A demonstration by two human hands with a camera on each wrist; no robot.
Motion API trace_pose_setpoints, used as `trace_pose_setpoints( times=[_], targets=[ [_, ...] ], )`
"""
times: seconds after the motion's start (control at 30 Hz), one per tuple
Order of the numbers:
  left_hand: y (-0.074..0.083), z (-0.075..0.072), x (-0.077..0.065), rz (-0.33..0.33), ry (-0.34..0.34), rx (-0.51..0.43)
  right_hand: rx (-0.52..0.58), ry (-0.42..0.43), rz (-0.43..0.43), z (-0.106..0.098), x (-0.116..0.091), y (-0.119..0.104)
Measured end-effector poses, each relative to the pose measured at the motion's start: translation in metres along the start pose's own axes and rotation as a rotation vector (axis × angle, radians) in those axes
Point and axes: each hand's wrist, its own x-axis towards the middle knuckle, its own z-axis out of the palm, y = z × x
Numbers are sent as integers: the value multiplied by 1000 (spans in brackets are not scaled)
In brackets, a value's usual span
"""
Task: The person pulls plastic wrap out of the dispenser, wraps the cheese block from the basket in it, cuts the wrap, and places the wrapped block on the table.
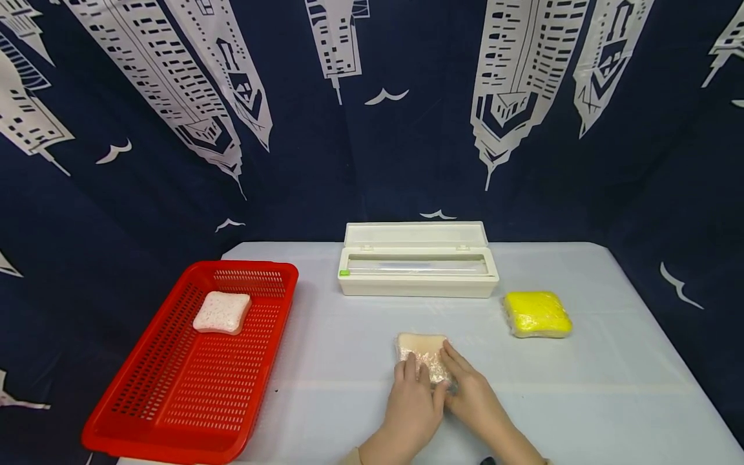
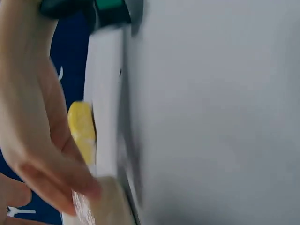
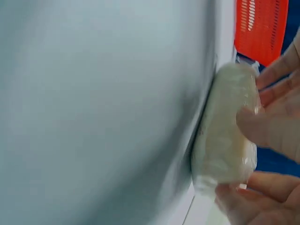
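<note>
A cream bread-slice-shaped block (image 1: 420,345) in shiny clear film lies on the table, in front of the white film dispenser. My left hand (image 1: 411,407) holds it from the near left, fingers on the top and thumb at the near side. From the right, my right hand (image 1: 473,397) holds the right edge and near corner, its fingers along the top edge. In the right wrist view, a thumb presses the side of the wrapped block (image 3: 225,126) and fingertips touch its lower end. The left wrist view shows only part of the block (image 2: 111,201).
The white film dispenser (image 1: 418,286) stands at the back with its lid raised and a roll inside. A yellow film-wrapped block (image 1: 537,314) lies at right. On the left is a red basket (image 1: 200,387) with a pale speckled bread-shaped block (image 1: 222,312) inside.
</note>
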Motion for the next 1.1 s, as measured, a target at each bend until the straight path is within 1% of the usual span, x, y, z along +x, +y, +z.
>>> trace_pose_setpoints(
  times=[0.03, 0.07, 0.13, 0.2, 0.27, 0.3, 0.37, 0.43, 0.5, 0.53, 0.6, 0.67, 0.77, 0.83, 1.0, 1.1],
  targets=[
    [-3, -2, 1, -5, 14, -13, 31, -15, 21, -2, 1, 1],
    [-6, -4, 3, -19, 35, -56, 72, -25, 47, -4, 1, 1],
    [-14, -9, 7, -76, 70, -181, 167, -33, 107, -8, 3, 4],
    [-25, -13, 11, -170, 120, -351, 287, -29, 191, -12, 6, 6],
    [-37, -17, 16, -266, 164, -494, 371, -15, 276, -16, 10, 9],
    [-44, -19, 18, -312, 177, -543, 392, -12, 314, -18, 12, 11],
    [-58, -21, 22, -381, 166, -609, 417, -25, 381, -21, 16, 12],
    [-69, -21, 26, -428, 102, -635, 394, -51, 406, -22, 21, 14],
    [-77, -19, 29, -453, 20, -660, 380, -80, 415, -21, 25, 13],
    [-79, -17, 30, -457, -20, -669, 379, -94, 415, -20, 27, 13],
    [-82, -13, 33, -454, -77, -685, 369, -112, 405, -17, 30, 11],
    [-82, -9, 35, -436, -101, -699, 361, -119, 400, -14, 32, 10],
    [-79, -3, 37, -399, -88, -699, 331, -110, 390, -9, 34, 8],
    [-75, 0, 38, -365, -56, -660, 289, -93, 378, -7, 34, 6],
    [-64, 4, 38, -326, 1, -527, 183, -40, 342, -1, 34, 2],
    [-60, 2, 36, -319, 7, -514, 157, -23, 328, 0, 34, -1]
  ],
)
